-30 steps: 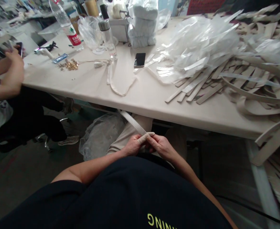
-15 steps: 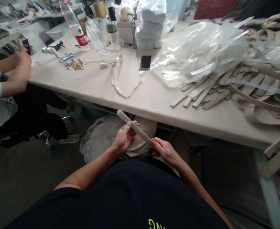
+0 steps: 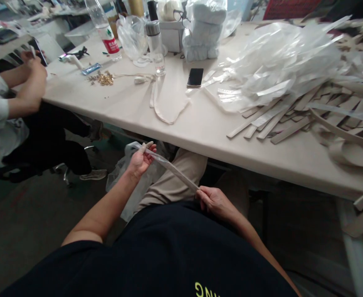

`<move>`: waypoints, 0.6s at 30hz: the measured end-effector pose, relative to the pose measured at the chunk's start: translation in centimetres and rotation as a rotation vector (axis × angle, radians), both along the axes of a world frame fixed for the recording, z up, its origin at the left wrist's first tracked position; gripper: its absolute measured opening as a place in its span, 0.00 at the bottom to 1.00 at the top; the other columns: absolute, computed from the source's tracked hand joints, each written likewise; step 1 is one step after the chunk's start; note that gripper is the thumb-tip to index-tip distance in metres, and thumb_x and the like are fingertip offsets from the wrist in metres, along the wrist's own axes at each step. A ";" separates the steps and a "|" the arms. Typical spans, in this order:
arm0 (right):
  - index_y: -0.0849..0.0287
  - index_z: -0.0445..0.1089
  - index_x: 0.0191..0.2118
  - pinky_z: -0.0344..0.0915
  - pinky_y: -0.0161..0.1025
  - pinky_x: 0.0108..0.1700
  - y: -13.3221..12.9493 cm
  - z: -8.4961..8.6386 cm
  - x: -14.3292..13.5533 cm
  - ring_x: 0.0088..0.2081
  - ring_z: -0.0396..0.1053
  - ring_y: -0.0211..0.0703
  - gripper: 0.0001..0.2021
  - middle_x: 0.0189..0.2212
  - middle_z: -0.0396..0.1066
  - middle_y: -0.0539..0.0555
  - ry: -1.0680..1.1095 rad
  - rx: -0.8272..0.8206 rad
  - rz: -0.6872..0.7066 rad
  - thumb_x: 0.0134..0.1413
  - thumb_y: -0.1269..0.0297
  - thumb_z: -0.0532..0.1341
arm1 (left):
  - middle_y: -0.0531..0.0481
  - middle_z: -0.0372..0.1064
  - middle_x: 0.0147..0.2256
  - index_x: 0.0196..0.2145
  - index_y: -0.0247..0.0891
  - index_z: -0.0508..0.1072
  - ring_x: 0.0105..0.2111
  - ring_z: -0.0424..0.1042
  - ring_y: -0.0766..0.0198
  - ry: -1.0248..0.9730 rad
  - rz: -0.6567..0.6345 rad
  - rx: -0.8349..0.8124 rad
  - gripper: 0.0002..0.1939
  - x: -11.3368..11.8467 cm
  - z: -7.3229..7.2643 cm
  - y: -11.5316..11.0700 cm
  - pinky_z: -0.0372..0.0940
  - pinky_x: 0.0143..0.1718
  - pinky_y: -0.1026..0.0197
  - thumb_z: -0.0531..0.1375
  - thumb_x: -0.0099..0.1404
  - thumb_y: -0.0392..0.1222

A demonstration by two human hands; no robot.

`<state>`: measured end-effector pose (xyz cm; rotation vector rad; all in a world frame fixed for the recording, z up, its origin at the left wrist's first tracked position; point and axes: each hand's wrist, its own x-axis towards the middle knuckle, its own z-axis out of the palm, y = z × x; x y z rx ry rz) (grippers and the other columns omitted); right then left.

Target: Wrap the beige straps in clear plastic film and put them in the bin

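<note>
Over my lap, my left hand (image 3: 140,162) pinches the far end of a clear plastic sleeve (image 3: 159,158) between thumb and fingers. The thumb and at least one finger have pale covers on the tips. From the sleeve a flat beige strap (image 3: 185,180) runs down to my right hand (image 3: 214,201), whose fingers are closed round its near end. The sleeve lies stretched along the upper part of the strap. The strap's lower tip is hidden in my right hand.
On the table (image 3: 132,109) lie a heap of clear plastic sleeves (image 3: 271,62), many beige straps (image 3: 293,128), a phone (image 3: 195,77), a glass bottle (image 3: 156,51), a water bottle (image 3: 109,39) and small gold-coloured pieces (image 3: 104,78). A co-worker (image 3: 5,107) sits at the left.
My left hand has moved up and left, drawing the plastic sleeve part way along the strap. My right hand stays nearly in place, gripping the strap.
</note>
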<state>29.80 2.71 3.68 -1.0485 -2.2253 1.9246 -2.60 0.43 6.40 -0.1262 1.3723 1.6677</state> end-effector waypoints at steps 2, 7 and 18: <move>0.57 0.68 0.33 0.56 0.32 0.24 -0.1 0.1 1.1 0.20 0.62 0.35 0.18 0.20 0.68 0.48 -0.022 -0.013 0.003 0.70 0.52 0.51 | 0.47 0.78 0.32 0.49 0.32 0.77 0.29 0.75 0.66 0.018 0.015 -0.047 0.17 -2.2 -0.6 -0.1 0.69 0.29 0.67 0.51 0.78 0.42; 0.58 0.69 0.33 0.58 0.32 0.24 -0.3 0.4 2.6 0.20 0.63 0.37 0.20 0.20 0.68 0.49 -0.094 -0.037 0.025 0.68 0.50 0.51 | 0.44 0.77 0.32 0.52 0.31 0.74 0.28 0.73 0.64 0.069 0.038 -0.123 0.22 -6.4 -1.6 0.1 0.68 0.31 0.64 0.46 0.79 0.47; 0.59 0.68 0.32 0.54 0.31 0.21 -0.1 1.4 2.7 0.18 0.59 0.34 0.21 0.19 0.67 0.49 -0.059 -0.157 0.022 0.66 0.46 0.53 | 0.44 0.76 0.29 0.49 0.31 0.74 0.32 0.75 0.57 0.399 -0.158 -0.327 0.26 -10.0 -1.5 1.8 0.69 0.37 0.58 0.45 0.78 0.54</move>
